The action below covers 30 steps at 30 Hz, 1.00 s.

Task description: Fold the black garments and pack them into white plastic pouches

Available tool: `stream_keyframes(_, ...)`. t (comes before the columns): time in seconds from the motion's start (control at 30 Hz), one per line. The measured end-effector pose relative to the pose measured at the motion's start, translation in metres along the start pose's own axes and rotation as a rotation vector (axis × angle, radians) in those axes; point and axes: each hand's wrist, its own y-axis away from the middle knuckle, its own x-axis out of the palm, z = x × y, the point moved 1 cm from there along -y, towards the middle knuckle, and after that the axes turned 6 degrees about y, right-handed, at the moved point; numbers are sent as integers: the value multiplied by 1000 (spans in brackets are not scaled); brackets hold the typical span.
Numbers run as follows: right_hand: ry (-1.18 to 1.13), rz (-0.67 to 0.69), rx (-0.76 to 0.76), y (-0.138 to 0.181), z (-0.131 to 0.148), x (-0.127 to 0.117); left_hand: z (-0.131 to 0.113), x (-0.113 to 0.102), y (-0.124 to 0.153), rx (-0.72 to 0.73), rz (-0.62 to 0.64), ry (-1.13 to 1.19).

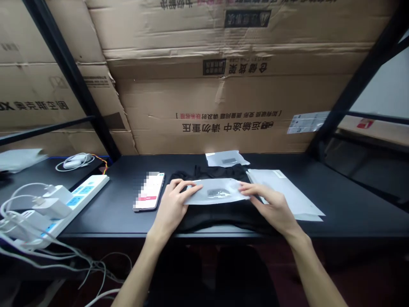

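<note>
A small frosted plastic bag with a dark printed label is stretched between my hands. My left hand pinches its left end between thumb and fingers. At the right end, my right hand grips the bag's edge in the same way. Beneath the bag, a black cloth garment lies spread on the dark desk, partly hidden by the bag and my hands. Just beyond my right hand rests a stack of larger frosted bags. Another frosted bag lies behind the garment.
A phone lies left of the garment. Farther left, a white power strip carries several plugs and trailing white cables. Cardboard walls the back of the black desk, between dark metal posts. A coiled cable sits at the back left.
</note>
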Motion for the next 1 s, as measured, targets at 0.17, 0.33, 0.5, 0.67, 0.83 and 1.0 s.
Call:
stream_keyframes(0.17,30,54,25,11,-3,0,-10,-2,10,-68,110,82)
stream_keyframes(0.33,20,69,36,7,7,2,-49,-11,9,1,167,133)
stream_keyframes(0.5,-38,112,10,3,23,4,-78,12,-1,148,46,151)
stream_keyframes(0.67,-72,160,12,2,28,5,-87,40,-14,233,-114,129)
stream_keyframes(0.83,-59,211,17,4,27,-2,-88,49,-17,250,-189,164)
stream_keyframes(1.0,-66,260,42,5,29,-6,-88,53,-14,269,-215,175)
